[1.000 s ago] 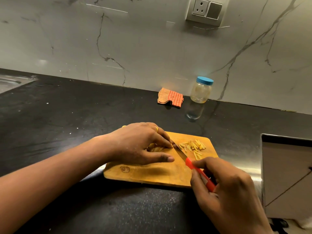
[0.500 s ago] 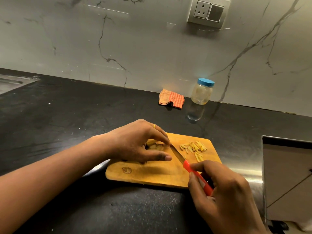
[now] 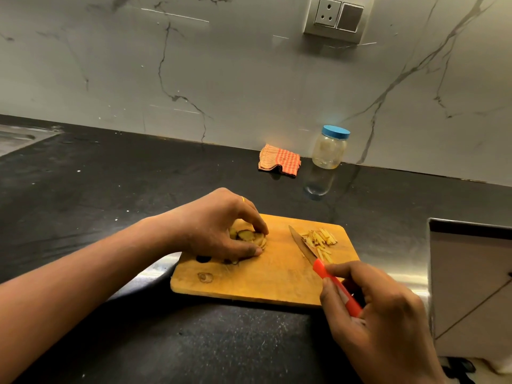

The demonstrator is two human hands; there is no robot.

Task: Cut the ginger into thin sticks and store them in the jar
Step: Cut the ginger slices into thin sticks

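1. Two hands are at work over a wooden cutting board (image 3: 249,281) on a dark stone counter (image 3: 110,189).
2. Left hand (image 3: 219,225): fingers curled down, thumb and fingertips pinching a small stack of ginger slices (image 3: 250,236) on the board's left half (a ring shows on one finger).
3. Right hand (image 3: 382,320): wrapped round the red handle of a knife (image 3: 318,268) at the board's near right corner. The blade points away and leftward, its tip apart from the slices. Cannot tell whether the edge touches the wood.
4. Ginger sticks (image 3: 321,238): a loose heap at the board's far right corner, just right of the blade, with a few strays lying nearer the handle.
5. Jar (image 3: 329,148): upright by the marble wall, beyond the board and well apart from both hands, blue lid on. Clear sides; contents too faint to tell.
6. Also noted: a checked orange cloth (image 3: 279,161) just left of the jar, a socket plate (image 3: 336,18) on the wall above, a steel sink edge (image 3: 16,137) at far left, and a pale panel (image 3: 471,273) at far right.
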